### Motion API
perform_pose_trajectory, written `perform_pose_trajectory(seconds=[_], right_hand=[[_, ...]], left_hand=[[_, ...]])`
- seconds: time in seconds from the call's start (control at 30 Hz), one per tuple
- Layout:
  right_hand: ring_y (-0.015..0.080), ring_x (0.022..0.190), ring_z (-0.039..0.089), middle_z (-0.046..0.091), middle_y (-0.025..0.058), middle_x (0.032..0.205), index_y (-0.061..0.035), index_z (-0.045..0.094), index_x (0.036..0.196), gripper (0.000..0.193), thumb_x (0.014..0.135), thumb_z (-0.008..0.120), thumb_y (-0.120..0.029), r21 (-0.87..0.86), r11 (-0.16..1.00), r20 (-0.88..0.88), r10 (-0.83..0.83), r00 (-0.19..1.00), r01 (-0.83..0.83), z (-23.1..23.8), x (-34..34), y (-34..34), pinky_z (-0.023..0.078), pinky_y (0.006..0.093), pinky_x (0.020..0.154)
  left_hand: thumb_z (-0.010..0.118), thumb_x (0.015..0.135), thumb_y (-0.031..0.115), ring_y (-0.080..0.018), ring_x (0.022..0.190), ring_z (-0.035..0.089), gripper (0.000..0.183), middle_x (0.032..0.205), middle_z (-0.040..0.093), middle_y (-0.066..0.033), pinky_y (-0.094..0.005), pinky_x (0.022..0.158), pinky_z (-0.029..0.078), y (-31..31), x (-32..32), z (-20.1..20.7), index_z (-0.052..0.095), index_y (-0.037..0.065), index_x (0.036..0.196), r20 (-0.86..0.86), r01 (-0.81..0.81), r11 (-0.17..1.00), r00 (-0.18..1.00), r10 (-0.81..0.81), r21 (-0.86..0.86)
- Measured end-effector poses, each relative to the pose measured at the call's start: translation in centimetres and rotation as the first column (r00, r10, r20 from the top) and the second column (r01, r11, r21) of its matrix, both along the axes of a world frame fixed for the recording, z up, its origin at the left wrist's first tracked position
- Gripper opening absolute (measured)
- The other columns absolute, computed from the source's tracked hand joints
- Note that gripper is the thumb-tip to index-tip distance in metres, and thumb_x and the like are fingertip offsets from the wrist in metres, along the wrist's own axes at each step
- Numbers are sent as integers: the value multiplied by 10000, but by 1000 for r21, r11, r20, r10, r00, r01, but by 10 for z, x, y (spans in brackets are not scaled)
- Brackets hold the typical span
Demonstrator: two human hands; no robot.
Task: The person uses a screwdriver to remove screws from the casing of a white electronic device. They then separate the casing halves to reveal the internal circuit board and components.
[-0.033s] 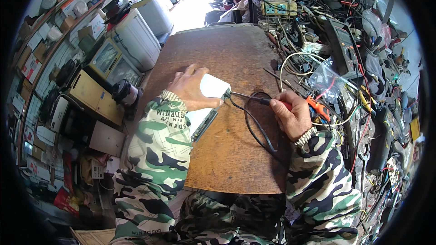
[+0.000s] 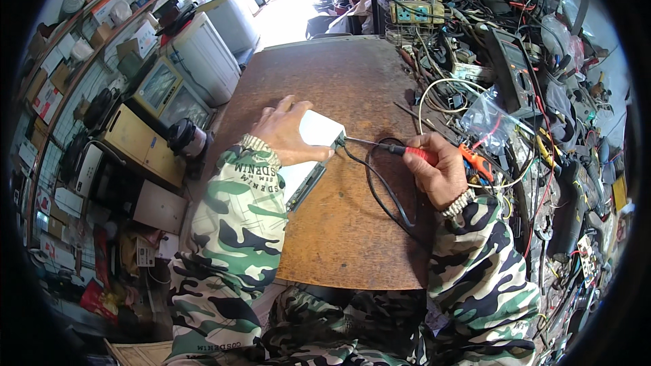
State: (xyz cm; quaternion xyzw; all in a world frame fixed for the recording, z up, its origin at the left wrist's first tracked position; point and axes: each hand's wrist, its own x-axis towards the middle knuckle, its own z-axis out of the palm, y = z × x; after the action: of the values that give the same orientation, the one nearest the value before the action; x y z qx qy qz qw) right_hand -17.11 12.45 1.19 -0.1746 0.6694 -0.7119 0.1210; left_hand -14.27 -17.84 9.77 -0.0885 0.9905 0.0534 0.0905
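A white, flat-topped box-shaped device (image 2: 320, 129) with a dark side lies slantwise on the wooden table. My left hand (image 2: 283, 134) grips it from above, thumb along the near side and fingers over the far side, hiding its middle. In my right hand (image 2: 437, 171) is a screwdriver (image 2: 417, 155) with a red and black handle, pinched between thumb and fingers. Its thin shaft points left, and the tip meets the dark right end of the device, beside where a black cord (image 2: 375, 186) comes out. Whether the tip sits in a screw is too small to tell.
The brown wooden table (image 2: 339, 244) carries the work. Along its right side lie heaped cables, a multimeter (image 2: 515, 68), orange-handled pliers (image 2: 477, 163), a clear plastic bag (image 2: 485, 118) and a power socket block (image 2: 417, 12). Shelves and white appliances (image 2: 203, 54) stand to the left.
The fingers of my right hand have shifted on the screwdriver, so more of its red handle shows. My left hand and the device stay in place.
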Motion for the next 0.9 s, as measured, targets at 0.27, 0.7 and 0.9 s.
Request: perform_pose_trajectory(seconds=[0.27,0.7,0.9], right_hand=[[94,473,514,587,22,645,-16,647,961,350,1080,582,-338,175,981,17,-81,997,77,18,7,-7,396,264,429],[56,441,430,519,-40,621,-70,591,975,286,1078,618,-336,137,987,16,-90,996,87,2,-4,1,316,224,395],[65,546,532,584,-23,722,-35,619,1161,206,1019,696,-162,-51,986,-214,-164,963,157,-2,4,-16,404,225,464]], left_hand=[[834,702,614,-511,1475,358,1109,1637,332,-264,-560,1216,359,-7,6,-8,425,59,1572,-100,26,1000,995,-25,5],[810,726,639,-533,1560,167,1158,1720,163,-238,-693,1245,205,5,8,10,323,110,1634,28,-37,992,999,34,118],[801,741,663,-535,1559,161,1158,1709,170,-252,-697,1240,219,0,11,10,319,101,1632,52,-29,993,998,23,111]])
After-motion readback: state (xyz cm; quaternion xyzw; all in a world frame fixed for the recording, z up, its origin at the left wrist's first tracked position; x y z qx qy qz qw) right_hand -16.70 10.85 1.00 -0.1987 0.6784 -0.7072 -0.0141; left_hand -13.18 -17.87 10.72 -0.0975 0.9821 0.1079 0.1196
